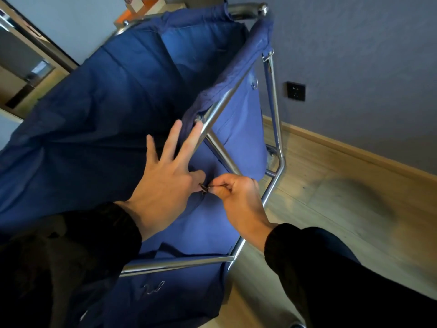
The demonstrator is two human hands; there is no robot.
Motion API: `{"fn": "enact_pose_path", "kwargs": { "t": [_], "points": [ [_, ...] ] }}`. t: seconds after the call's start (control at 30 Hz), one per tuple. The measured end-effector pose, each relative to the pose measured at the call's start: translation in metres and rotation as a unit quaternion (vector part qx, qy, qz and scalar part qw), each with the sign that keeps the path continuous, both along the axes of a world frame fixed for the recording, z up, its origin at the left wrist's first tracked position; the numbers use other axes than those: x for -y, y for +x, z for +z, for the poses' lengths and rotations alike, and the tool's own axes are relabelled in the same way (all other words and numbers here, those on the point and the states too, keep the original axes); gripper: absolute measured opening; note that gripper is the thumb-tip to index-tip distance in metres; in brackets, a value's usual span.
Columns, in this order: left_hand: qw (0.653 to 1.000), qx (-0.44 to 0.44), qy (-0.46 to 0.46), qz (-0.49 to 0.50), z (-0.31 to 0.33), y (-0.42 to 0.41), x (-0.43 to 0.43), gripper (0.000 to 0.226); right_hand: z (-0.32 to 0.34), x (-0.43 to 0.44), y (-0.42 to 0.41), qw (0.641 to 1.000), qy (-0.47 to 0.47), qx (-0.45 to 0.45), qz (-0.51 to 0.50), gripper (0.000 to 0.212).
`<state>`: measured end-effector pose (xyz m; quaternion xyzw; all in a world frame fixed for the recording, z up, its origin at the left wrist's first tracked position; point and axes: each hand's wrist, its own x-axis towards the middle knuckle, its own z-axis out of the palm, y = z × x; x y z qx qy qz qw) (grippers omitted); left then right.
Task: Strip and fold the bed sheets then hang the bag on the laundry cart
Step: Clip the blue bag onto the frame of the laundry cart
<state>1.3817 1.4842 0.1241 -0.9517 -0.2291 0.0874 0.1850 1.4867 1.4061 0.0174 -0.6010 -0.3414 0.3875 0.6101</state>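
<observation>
A large blue cloth bag (99,119) hangs open inside the chrome frame of the laundry cart (221,107); its far hem is folded over the top rails. My right hand (238,197) pinches a small metal hook (204,187) against the bag's near right edge. My left hand (165,181) meets it there: thumb and forefinger pinch the cloth at the hook while the other three fingers spread straight toward the rail. Both forearms wear black sleeves. No bed sheets are in view.
The cart's lower front bar (177,265) crosses just above my sleeves. A grey wall with a black socket (295,91) and a wooden skirting board stands to the right, above a light wooden floor (331,209). A doorway and wooden furniture (26,74) lie at far left.
</observation>
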Motion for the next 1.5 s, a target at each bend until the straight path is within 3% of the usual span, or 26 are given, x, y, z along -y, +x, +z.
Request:
{"fn": "enact_pose_path", "kwargs": {
  "t": [0.17,0.4,0.97,1.2,1.3,1.5],
  "points": [
    [0.998,0.029,-0.051,0.021,0.001,0.002,0.003,0.010,-0.001,0.001,0.002,1.000,0.006,-0.015,0.008,0.012],
    [0.996,0.038,-0.076,0.031,0.006,0.007,0.006,0.017,-0.003,-0.004,0.005,0.999,0.020,-0.028,0.013,0.008],
    [0.994,0.050,-0.097,0.007,0.003,0.003,-0.001,0.015,-0.009,-0.016,0.013,0.985,0.132,0.113,0.013,0.015],
    [0.993,0.049,-0.104,-0.003,0.005,0.004,-0.001,0.017,-0.013,-0.021,0.015,0.974,0.148,0.168,0.028,0.022],
    [0.993,0.047,-0.104,-0.007,0.005,0.004,0.000,0.020,-0.011,-0.017,0.015,0.966,0.150,0.212,0.011,0.014],
    [0.995,0.035,-0.091,-0.017,0.006,0.005,0.000,0.019,-0.009,-0.018,0.013,0.965,0.145,0.216,-0.006,0.016]
  ]
}}
